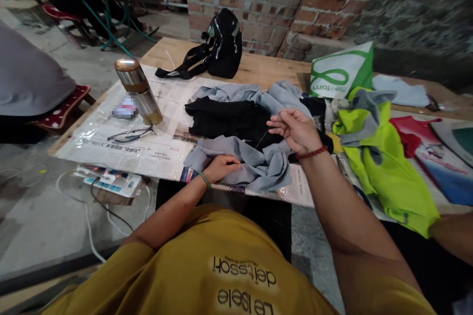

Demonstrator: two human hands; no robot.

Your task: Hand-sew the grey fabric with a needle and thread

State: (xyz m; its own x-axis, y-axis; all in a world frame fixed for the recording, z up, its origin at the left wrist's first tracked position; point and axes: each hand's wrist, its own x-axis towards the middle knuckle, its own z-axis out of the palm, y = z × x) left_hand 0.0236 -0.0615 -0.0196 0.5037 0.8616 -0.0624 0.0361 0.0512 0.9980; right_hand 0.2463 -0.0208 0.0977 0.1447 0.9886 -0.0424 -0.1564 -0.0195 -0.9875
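Note:
My left hand (220,168) is closed on the near edge of a crumpled grey garment (271,170), its thumb and fingers pinching the cloth. Raised above the same garment, my right hand (295,130) pinches a thin thread (263,139) that slants down toward the grey cloth. Whether a needle is in those fingers is too small to tell. A black piece of fabric (225,115) lies across the middle of the grey garment, whose far part shows behind it.
Newspaper (162,157) covers the table. A steel flask (138,91), eyeglasses (131,134) and a black bag (223,44) stand or lie leftward and behind. At right are a green-white bag (342,71) and a neon-yellow garment (384,157). A power strip (111,181) sits below the left edge.

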